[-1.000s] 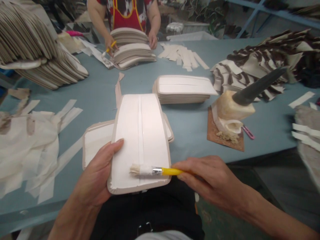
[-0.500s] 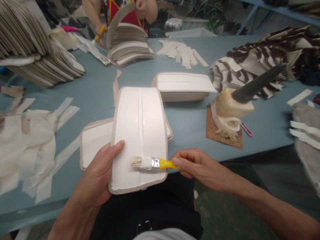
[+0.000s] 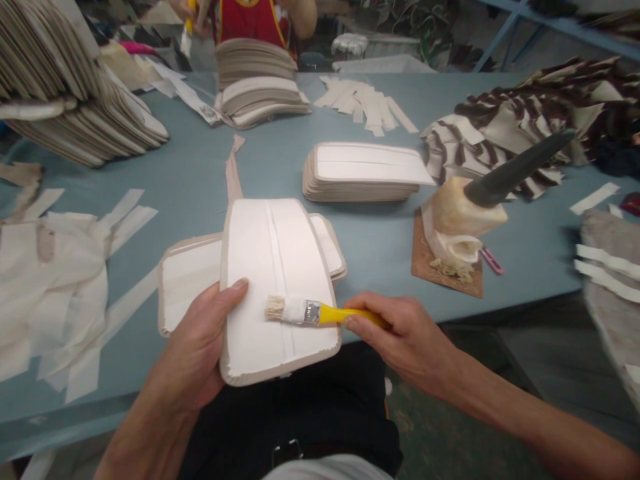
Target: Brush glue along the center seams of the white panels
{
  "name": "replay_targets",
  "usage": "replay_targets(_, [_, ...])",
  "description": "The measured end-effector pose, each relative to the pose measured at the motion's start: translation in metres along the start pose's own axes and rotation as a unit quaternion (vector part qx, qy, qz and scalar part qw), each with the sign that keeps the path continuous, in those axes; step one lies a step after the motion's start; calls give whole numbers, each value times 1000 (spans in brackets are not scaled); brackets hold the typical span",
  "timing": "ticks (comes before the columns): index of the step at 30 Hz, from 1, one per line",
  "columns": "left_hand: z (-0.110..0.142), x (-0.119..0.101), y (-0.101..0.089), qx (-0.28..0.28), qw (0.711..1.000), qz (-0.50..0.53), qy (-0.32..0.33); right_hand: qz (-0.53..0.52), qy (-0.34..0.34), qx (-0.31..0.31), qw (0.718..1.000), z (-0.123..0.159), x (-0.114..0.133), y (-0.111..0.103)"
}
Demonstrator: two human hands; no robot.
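Observation:
My left hand [image 3: 200, 350] grips the near left edge of a white padded panel [image 3: 273, 267] with a beige rim, thumb on top, holding it tilted over the table's front edge. My right hand [image 3: 400, 337] is closed on the yellow handle of a small brush [image 3: 300, 311]. Its pale bristles rest on the panel's near end, close to my left thumb. A centre seam runs along the panel. Another similar panel [image 3: 187, 277] lies flat on the blue table [image 3: 200, 180] beneath it.
A stack of panels [image 3: 363, 172] sits at mid table. A glue-caked pot with a dark handle [image 3: 467, 217] stands on a brown board to the right. White strips [image 3: 60, 280] litter the left. Tall panel piles [image 3: 75, 100] rise at far left. Another person [image 3: 255, 20] works across the table.
The panel has dropped lower and flatter toward the table. My brush stays near the panel's near end, shifted slightly. The person opposite has lifted a hand with a brush from their stack.

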State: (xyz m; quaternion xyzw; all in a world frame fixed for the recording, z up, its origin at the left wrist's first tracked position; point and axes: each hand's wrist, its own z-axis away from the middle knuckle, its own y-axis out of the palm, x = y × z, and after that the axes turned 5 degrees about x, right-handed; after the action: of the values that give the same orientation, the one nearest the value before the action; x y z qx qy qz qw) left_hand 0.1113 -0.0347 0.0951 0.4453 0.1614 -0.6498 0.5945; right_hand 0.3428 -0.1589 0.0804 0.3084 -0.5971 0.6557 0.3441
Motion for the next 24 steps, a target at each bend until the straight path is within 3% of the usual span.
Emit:
replay_targets(4, [2,4,-6,13,999,-24,-23,147,-119,-108,976,0,-3,3])
replay_targets(8, [4,3,-8,13,1000,-2,-15,190,-203,-156,948,0,-1,4])
replay_targets(12, [3,0,-8,31,999,2,-22,262,-260,-155,916,1,4,1])
replay_targets(15, [2,-2,-5,13,1000,0,-19,325,-264,-147,896,3,7,-1])
replay_targets(19, [4,-5,4,-32,999,7,-15,348,-259,-147,889,5,6,1])
replay_targets(24, [2,-5,3,-21,999,9,-24,337,-307,-125,881,6,3,0])
